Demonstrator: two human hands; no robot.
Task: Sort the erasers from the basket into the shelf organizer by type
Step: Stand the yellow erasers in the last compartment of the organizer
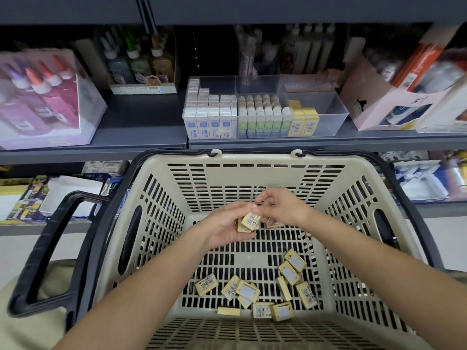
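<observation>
Both hands are inside the beige basket (161,213). My left hand (227,227) holds a small stack of yellow erasers (249,221), palm up. My right hand (276,205) pinches the top edge of that stack with fingertips. Several more yellow erasers (255,290) lie loose on the basket floor, toward the near side. On the shelf above stands the clear organizer (331,107): blue-and-white erasers (209,117) fill its left section, green ones (262,117) the middle, and a few yellow ones (303,121) stand in the right section.
The basket's black handle (48,251) hangs out to the left. Glue bottles in a box (43,97) sit at shelf left, a pink carton (384,107) at shelf right. Lower shelves hold boxed stationery on both sides.
</observation>
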